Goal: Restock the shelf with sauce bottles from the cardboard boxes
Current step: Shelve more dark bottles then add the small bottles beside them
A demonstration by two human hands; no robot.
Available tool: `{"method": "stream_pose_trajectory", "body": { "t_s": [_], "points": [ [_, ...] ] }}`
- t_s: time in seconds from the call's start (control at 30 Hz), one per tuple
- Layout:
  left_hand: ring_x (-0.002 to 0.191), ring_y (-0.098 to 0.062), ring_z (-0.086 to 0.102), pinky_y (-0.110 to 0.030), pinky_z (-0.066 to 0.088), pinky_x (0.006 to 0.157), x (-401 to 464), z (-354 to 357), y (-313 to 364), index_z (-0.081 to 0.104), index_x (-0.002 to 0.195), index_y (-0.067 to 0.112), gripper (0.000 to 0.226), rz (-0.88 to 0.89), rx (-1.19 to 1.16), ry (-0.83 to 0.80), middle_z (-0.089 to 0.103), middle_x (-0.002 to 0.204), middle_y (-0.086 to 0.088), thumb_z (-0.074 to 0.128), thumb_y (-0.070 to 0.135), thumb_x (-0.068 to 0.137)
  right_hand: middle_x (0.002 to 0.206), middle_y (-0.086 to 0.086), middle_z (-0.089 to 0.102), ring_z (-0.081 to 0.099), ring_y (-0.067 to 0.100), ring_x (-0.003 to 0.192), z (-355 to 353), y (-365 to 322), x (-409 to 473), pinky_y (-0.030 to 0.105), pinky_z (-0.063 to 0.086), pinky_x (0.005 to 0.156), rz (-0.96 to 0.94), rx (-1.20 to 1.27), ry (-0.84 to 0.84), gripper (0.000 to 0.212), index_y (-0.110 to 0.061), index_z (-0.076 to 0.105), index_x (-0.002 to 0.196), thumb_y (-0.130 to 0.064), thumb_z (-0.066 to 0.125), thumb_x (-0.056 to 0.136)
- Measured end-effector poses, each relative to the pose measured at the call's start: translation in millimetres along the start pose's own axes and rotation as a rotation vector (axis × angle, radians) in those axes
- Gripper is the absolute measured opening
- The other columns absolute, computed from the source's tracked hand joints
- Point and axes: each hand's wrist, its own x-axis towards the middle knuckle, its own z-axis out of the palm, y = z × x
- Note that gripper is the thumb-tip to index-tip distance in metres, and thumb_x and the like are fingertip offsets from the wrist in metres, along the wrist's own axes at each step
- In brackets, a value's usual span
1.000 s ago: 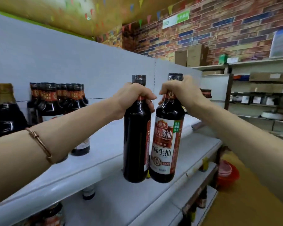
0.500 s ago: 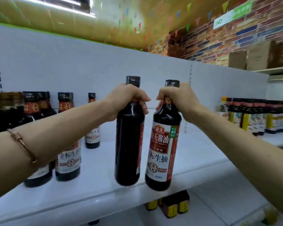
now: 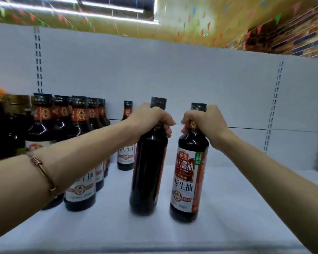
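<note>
Row of dark labelled glass bottles (image 3: pixel 80 162) crowds the white shelf (image 3: pixel 246 208) at left. Left hand (image 3: pixel 151 119) grips plain-backed dark sauce bottle (image 3: pixel 148 171) by neck; right hand (image 3: pixel 206 121) grips red-labelled dark sauce bottle (image 3: pixel 188 173) likewise, both upright.

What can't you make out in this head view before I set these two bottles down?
- Left bottle: label faces away.
- Both necks: wrapped by left hand and right hand.
- Bottle bases: touching the shelf or not, unclear.
- Stocked row: partly behind left forearm.
- Cardboard boxes: out of frame.
</note>
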Motion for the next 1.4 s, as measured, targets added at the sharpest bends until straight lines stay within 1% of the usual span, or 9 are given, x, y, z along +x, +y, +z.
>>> {"method": "stream_pose_trajectory", "body": {
  "t_s": [0.2,0.3,0.43,0.57,0.67,0.83,0.97,1.23,1.4],
  "points": [
    [0.064,-0.032,0.063,-0.035,0.054,0.065,30.6,4.1,-23.9,0.06,0.051,0.005,0.024,-0.011,-0.025,0.226,0.062,0.058,-0.015,0.063,0.0,0.075,0.055,0.009,0.067,0.065,0.021,0.053,6.6,30.3,38.1,0.036,0.056,0.064,-0.12,-0.029,-0.083,0.02,-0.008,0.061,0.053,-0.006,0.066,0.072],
    [0.063,-0.031,0.065,-0.036,0.055,0.07,40.8,9.2,-30.2,0.066,0.06,0.002,0.018,0.055,0.122,0.308,0.069,0.066,-0.018,0.064,0.005,0.078,0.055,0.007,0.068,0.065,0.022,0.056,15.1,46.5,49.0,0.041,0.056,0.068,-0.172,0.012,-0.086,0.024,-0.01,0.061,0.051,-0.011,0.065,0.075],
    [0.063,-0.025,0.066,-0.033,0.052,0.066,41.7,16.3,-30.1,0.06,0.071,0.001,0.006,0.145,0.209,0.374,0.068,0.071,-0.017,0.061,0.003,0.076,0.058,0.011,0.067,0.062,0.021,0.057,24.8,56.6,66.4,0.045,0.054,0.067,-0.2,0.049,-0.151,0.025,0.002,0.061,0.059,-0.02,0.063,0.071],
    [0.066,-0.019,0.055,-0.036,0.044,0.064,41.8,18.0,-37.0,0.052,0.083,0.007,0.031,0.146,0.336,0.506,0.054,0.071,-0.005,0.064,0.028,0.063,0.056,0.005,0.068,0.067,0.023,0.061,25.9,61.9,71.0,0.048,0.057,0.072,-0.204,0.098,-0.189,0.021,-0.007,0.062,0.056,-0.014,0.063,0.076],
    [0.064,-0.011,0.053,-0.029,0.042,0.062,41.1,16.5,-43.9,0.048,0.081,0.017,0.025,0.143,0.367,0.57,0.052,0.07,0.005,0.069,0.029,0.075,0.06,0.003,0.07,0.07,0.023,0.065,26.9,64.9,69.5,0.046,0.057,0.075,-0.211,0.112,-0.206,0.022,-0.011,0.064,0.058,-0.017,0.063,0.079],
    [0.068,-0.021,0.065,-0.038,0.053,0.067,34.7,18.5,-46.1,0.058,0.083,0.006,0.041,0.215,0.379,0.639,0.067,0.076,-0.01,0.074,0.043,0.077,0.072,0.004,0.073,0.07,0.019,0.071,23.9,74.6,52.5,0.038,0.056,0.078,-0.13,0.223,-0.251,0.03,-0.014,0.07,0.068,-0.039,0.069,0.085],
    [0.069,-0.012,0.05,-0.02,0.043,0.06,31.7,17.2,-46.8,0.048,0.093,0.009,0.049,0.29,0.434,0.783,0.055,0.08,-0.005,0.078,0.043,0.074,0.079,0.004,0.075,0.071,0.017,0.074,22.9,76.9,44.6,0.03,0.055,0.075,-0.076,0.256,-0.241,0.028,-0.015,0.071,0.076,-0.041,0.068,0.086],
    [0.067,0.001,0.049,-0.004,0.039,0.06,22.0,17.1,-44.5,0.042,0.09,0.02,0.045,0.402,0.41,0.778,0.051,0.077,0.011,0.079,0.04,0.074,0.088,0.006,0.075,0.072,0.021,0.082,23.4,79.7,32.8,0.037,0.056,0.08,-0.029,0.191,-0.196,0.038,-0.01,0.071,0.088,-0.047,0.067,0.086],
    [0.072,-0.003,0.061,-0.014,0.046,0.064,19.4,9.4,-51.2,0.051,0.082,0.023,0.035,0.334,0.327,0.716,0.064,0.079,0.009,0.078,0.044,0.075,0.102,-0.004,0.072,0.07,0.013,0.094,27.2,90.0,14.9,0.038,0.055,0.088,-0.01,0.131,-0.219,0.04,-0.024,0.062,0.106,-0.054,0.069,0.081]
  ]
}}
